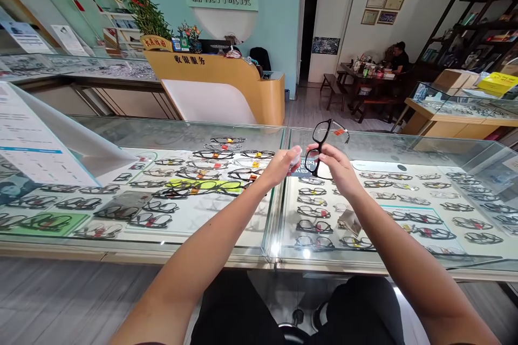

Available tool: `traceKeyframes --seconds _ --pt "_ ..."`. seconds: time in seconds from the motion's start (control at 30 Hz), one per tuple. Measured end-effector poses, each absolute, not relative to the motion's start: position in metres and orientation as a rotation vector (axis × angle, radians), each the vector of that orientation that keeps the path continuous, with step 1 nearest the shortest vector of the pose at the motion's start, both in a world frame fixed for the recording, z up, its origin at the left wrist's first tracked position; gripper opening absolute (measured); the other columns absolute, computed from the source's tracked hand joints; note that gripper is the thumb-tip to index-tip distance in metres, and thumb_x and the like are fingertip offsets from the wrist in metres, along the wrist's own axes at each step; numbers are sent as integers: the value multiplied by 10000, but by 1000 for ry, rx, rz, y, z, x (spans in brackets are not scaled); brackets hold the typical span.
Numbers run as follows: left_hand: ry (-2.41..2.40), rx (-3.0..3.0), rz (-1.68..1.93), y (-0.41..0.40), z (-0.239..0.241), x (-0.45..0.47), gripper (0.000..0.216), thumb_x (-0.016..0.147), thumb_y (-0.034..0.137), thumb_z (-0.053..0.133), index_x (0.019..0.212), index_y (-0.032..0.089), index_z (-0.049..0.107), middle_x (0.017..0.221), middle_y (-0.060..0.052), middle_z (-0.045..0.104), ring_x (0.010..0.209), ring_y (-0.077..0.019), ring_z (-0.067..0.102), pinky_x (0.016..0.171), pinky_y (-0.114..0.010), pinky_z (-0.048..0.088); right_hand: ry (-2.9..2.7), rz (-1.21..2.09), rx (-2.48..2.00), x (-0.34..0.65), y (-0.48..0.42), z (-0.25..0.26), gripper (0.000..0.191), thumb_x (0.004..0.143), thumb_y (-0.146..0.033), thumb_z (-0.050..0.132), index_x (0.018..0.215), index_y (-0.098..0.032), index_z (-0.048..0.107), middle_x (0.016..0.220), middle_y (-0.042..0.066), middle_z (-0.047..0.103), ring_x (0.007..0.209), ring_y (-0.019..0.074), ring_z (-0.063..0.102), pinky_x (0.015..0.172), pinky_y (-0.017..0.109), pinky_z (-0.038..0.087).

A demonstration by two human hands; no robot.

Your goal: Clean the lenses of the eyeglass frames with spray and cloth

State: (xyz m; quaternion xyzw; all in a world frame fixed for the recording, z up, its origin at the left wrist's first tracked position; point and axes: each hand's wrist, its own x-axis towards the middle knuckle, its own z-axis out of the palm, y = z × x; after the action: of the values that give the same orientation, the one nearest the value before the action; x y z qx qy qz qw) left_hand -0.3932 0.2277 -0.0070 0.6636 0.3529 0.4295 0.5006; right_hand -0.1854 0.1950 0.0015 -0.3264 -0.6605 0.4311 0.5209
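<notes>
My right hand (339, 168) is closed on a pair of black-framed eyeglasses (319, 146), its thumb and fingers at the rim near the bridge. The eyeglasses are held up on edge above the glass counter, with an orange-red tag on one temple. Just left of them, my left hand (283, 165) is closed in a pinch. A small whitish bit shows at its fingers, too little to name. Under both hands, the glass display counter (279, 210) holds rows of eyeglasses. Several dark frames (198, 188) sit on the left part of it, near a yellow-green strip.
A large folded paper sign (36, 134) stands on the counter at left. Beyond the counter are a wooden cashier desk (226, 78) and a potted plant (149, 15). At the far right, a person (400, 59) sits by a cluttered table. Boxes (455, 80) rest on another showcase.
</notes>
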Motion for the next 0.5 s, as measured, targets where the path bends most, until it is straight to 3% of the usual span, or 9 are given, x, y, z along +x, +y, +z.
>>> traceKeyframes --seconds 0.3,0.5 --pt "912 1777 970 220 -7 -389 688 929 809 454 589 211 464 571 -19 471 551 -142 407 541 -300 309 -1566 1046 -747 -187 193 4 250 1014 -459 648 1127 -255 739 1400 55 717 1192 236 661 1112 408 501" --pt "866 1663 1056 224 -10 -389 727 899 874 487 633 200 531 617 -24 507 575 -141 440 537 -283 354 -1563 1053 -724 -188 193 4 276 1020 -465 648 1181 -265 751 1383 51 726 1175 241 655 1107 412 495"
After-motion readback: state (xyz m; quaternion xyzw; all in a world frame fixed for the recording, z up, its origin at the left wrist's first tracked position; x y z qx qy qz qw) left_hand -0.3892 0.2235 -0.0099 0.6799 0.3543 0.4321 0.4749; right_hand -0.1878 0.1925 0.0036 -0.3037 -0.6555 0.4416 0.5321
